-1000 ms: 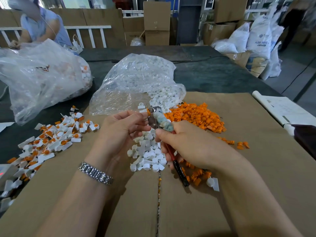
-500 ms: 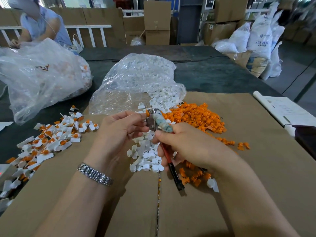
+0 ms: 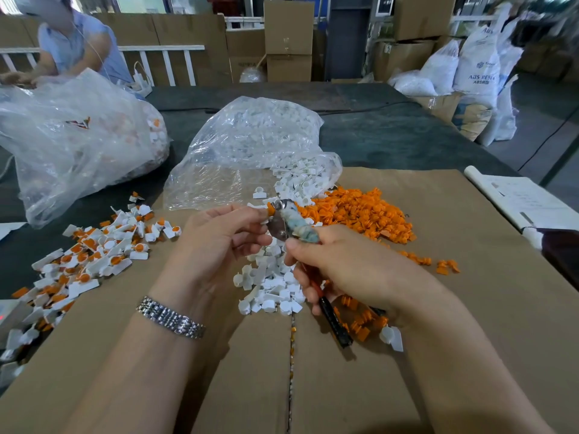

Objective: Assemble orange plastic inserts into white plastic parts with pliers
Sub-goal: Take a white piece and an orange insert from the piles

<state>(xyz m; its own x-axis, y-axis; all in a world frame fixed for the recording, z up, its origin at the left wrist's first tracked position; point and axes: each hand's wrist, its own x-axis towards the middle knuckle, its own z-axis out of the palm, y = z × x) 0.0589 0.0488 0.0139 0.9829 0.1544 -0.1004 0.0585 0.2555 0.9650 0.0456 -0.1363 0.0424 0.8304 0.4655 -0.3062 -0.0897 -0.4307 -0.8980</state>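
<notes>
My right hand (image 3: 351, 264) grips the pliers (image 3: 289, 225), whose head is wrapped in pale cloth and whose red and black handles stick out below my palm. My left hand (image 3: 219, 236) pinches a small part with an orange insert (image 3: 270, 208) at the plier jaws. Loose white parts (image 3: 269, 286) lie in a heap under my hands. A pile of orange inserts (image 3: 360, 214) sits just right of the pliers. Joined white-and-orange pieces (image 3: 94, 255) are spread at the left.
A clear bag of white parts (image 3: 250, 145) lies behind my hands, and a bigger bag (image 3: 72, 145) stands at far left, handled by another person (image 3: 75, 45). Cardboard (image 3: 470, 308) covers the table. Papers (image 3: 526, 202) lie at the right edge.
The pliers' handles have swung slightly left and closer together in my right hand. Both hands stay at the same spot over the white parts.
</notes>
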